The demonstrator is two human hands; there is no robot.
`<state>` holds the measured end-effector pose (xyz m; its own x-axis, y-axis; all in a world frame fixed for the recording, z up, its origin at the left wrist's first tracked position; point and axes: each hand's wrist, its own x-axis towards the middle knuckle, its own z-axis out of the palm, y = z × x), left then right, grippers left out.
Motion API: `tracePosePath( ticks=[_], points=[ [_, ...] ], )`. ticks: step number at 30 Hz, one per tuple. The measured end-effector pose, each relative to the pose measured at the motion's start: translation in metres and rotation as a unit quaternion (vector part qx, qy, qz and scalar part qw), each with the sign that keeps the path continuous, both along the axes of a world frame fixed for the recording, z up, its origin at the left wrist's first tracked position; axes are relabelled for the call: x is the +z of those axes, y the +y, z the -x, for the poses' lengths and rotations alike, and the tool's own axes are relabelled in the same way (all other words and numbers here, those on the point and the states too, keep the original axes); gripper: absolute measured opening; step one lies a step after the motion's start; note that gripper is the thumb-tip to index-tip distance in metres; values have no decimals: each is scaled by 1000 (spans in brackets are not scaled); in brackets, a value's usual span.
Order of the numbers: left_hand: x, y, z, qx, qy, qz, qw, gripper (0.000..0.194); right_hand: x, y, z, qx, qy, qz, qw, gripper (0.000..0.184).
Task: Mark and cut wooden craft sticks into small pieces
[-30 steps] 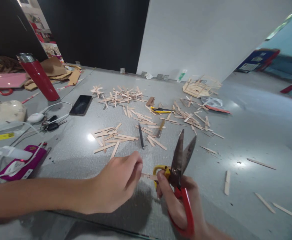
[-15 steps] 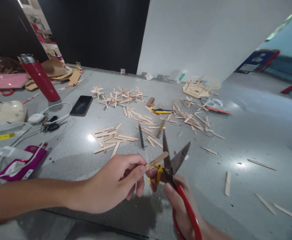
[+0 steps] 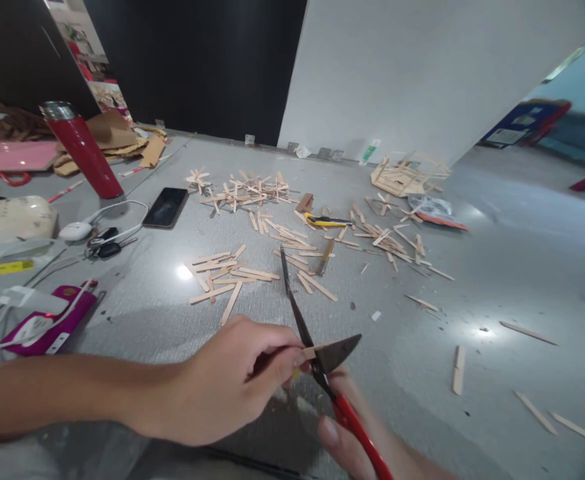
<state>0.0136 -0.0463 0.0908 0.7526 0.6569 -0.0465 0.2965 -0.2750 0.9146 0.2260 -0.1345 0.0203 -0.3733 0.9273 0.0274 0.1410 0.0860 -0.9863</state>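
My left hand (image 3: 242,380) pinches a wooden craft stick (image 3: 310,353) between thumb and fingers. The stick's far end lies between the spread blades of a pair of scissors (image 3: 341,353). My right hand (image 3: 357,427) is closed around the scissors' handles; the red handle shows, while the yellow one is mostly hidden behind my left fingers. Past the hands, loose craft sticks (image 3: 217,270) lie scattered on the grey table (image 3: 147,293). A dark pen-like tool (image 3: 285,268) rests near the blade tip.
A yellow utility knife (image 3: 328,221) lies among stick piles, with a stick-built frame (image 3: 407,177) behind at right. On the left are a red bottle (image 3: 85,150), a phone (image 3: 166,207), cables and a purple device (image 3: 47,323). Several sticks (image 3: 458,370) lie at right.
My left hand has brought the stick into view and between the scissor blades. The scissors have tilted leftward and moved down, closer to my left hand. A small pale scrap now shows on the table.
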Motion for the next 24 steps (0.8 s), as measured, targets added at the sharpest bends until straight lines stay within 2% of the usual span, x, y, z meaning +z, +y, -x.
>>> tracePosePath(
  ticks=[3,9,15,19,24],
  points=[
    [0,0,0,2,15,-9,1000,41,0,0,0,-6,-10,-8,1000,46],
    [-1,-1,0,-28,4,10,1000,40,-4,-3,6,-85,-40,-26,995,38],
    [-7,-5,0,-25,-9,51,998,46,8,1,25,-136,7,-1,991,48],
    [-13,-7,-1,-24,-26,64,997,49,13,4,27,-116,14,-30,993,47],
    [-22,-10,-5,-47,-10,172,984,49,18,8,24,-70,-4,-30,997,54]
  ],
)
